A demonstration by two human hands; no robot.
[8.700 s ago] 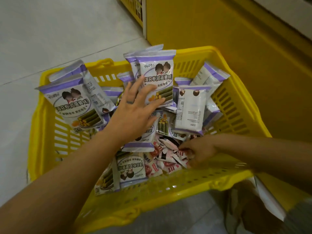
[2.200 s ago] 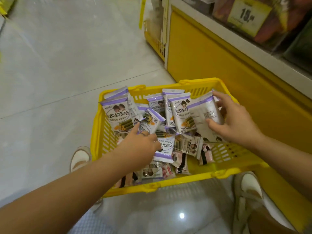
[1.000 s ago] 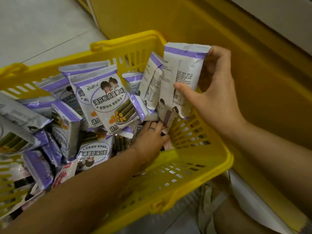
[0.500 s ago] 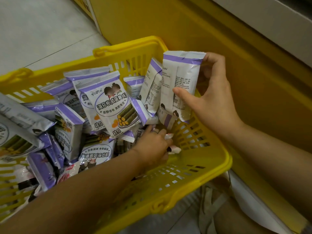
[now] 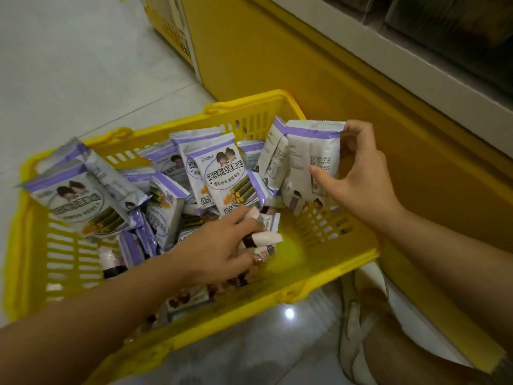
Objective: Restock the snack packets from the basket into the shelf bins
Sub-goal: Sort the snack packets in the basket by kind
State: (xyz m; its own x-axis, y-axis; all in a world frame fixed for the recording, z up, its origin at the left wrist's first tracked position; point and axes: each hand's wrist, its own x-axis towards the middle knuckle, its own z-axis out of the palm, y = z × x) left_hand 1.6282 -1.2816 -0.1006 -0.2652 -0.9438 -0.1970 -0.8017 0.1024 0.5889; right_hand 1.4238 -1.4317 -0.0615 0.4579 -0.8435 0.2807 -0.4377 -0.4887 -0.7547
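1. The white-and-purple foil snack packets lay heaped in the yellow slotted plastic basket. Many stood on end, with printed fronts and plain backs mixed.
2. The right hand gripped an upright back-facing packet at the basket's far right corner. Its thumb pressed on the packet's face and its fingers curled over the top corner. A second packet leaned against this one on its left.
3. The left hand reached into the near right part of the basket. Its fingers were curled round a few small pale wrappers with dark ends, which stuck out between thumb and fingers.
4. The two hands were apart, each clamped on its own packets, both inside the basket.
5. More small pink and dark wrappers lay low in the basket beneath the larger packets, close to the near wall.
6. The basket stood on a pale tiled floor, just beside the yellow base panel of a shelf unit.
7. A white shelf edge ran above that panel. What sat behind it was too dark to tell.
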